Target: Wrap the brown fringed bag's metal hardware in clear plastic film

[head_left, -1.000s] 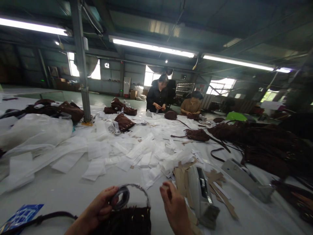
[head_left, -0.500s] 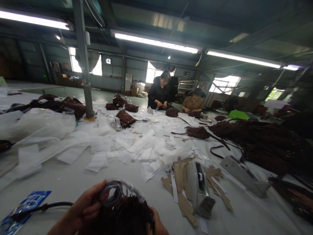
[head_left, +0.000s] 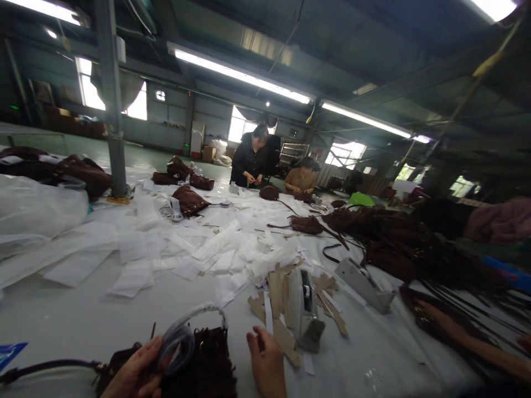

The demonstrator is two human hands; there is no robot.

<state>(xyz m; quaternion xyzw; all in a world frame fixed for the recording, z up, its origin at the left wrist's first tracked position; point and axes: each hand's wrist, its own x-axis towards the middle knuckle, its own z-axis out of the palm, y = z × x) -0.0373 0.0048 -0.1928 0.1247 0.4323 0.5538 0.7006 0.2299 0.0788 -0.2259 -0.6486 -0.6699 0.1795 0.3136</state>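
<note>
Pale table point(head_left: 78, 309) across lower frame, strewn with white sheets point(head_left: 226, 254); dim workshop above, post point(head_left: 110, 99) at upper left. Dark bag point(head_left: 209, 362) at lower centre, contents hidden. Coil point(head_left: 186, 345) left of lower centre, left hand point(head_left: 139, 370) with fingers clamped on it. Right hand point(head_left: 266, 362) just right of bag, fingers loosely bent, free.

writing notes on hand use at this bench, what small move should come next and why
Probably bring the right hand in to steady the dark fringed bag: that hand looks empty and is apart from the bag, while the left hand grips the translucent coil over it.
</note>
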